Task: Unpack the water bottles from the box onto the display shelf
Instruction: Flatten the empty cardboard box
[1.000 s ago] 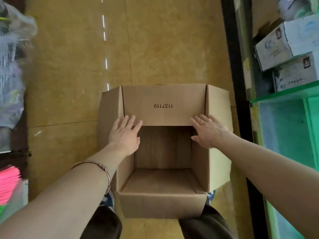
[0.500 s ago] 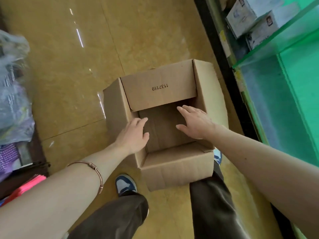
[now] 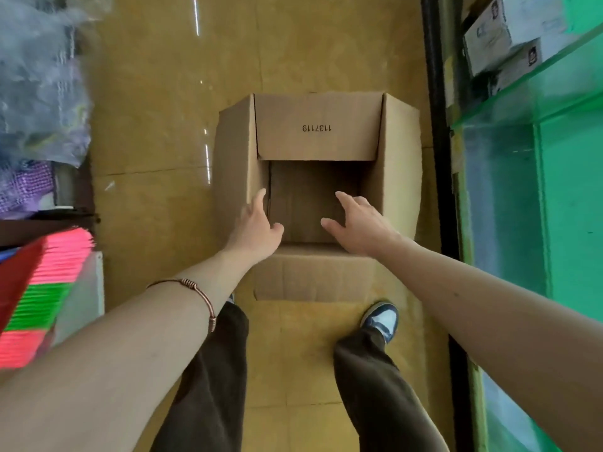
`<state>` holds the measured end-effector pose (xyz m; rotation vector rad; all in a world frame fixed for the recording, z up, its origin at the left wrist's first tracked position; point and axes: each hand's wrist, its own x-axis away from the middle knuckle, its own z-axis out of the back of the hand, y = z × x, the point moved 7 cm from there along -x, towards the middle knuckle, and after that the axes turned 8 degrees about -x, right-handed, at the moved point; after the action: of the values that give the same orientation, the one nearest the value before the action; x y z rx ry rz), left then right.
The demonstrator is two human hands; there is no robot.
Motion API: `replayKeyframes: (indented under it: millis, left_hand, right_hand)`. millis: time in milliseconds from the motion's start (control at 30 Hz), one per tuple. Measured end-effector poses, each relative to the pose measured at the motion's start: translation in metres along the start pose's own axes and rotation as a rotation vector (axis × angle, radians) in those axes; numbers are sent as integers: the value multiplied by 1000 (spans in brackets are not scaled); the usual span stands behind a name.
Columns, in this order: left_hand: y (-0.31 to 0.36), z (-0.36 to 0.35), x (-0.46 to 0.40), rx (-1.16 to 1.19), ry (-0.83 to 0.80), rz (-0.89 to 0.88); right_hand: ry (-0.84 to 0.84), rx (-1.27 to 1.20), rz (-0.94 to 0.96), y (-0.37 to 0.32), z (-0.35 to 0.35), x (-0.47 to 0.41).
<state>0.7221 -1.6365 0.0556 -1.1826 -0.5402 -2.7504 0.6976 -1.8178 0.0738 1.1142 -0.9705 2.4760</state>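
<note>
Below, one open box [image 3: 318,128]; left hand [image 3: 256,228], right hand [image 3: 360,225], both spread.

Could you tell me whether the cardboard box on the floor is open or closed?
Open: the cardboard box's flaps are spread outward, and no bottles show inside.

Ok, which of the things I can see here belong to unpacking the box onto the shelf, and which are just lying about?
Job:
cardboard box, open, no bottles visible inside
green glass shelf
left hand and right hand, both open over the box

Lying about:
white cartons on the shelf
plastic bags
pink and green stack
</note>
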Motion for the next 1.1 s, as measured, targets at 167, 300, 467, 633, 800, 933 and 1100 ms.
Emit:
replayKeyframes:
  millis: [167,300,467,633,800,933,1100]
  left_hand:
    - [-34,-63,3,7,-54,165]
    - [-55,-104,-3,41,-87,214]
    - [-92,-119,-11,233,151,407]
    - [-116,-139,-19,324,87,510]
    - [-114,-146,-19,320,5,499]
    - [-123,-146,-16,349,-52,499]
    - [-128,-131,-5,271,-63,453]
  right_hand:
    - [-129,148,21,60,-50,-1]
    - [-47,58,-89,107,-77,-2]
    - [320,-145,-221,144,-90,-3]
    - [442,-442,-328,158,-110,-12]
    - [415,-495,-308,160,-116,-23]
    - [514,-692,-395,168,-117,-16]
    - [329,-815,-605,185,-126,2]
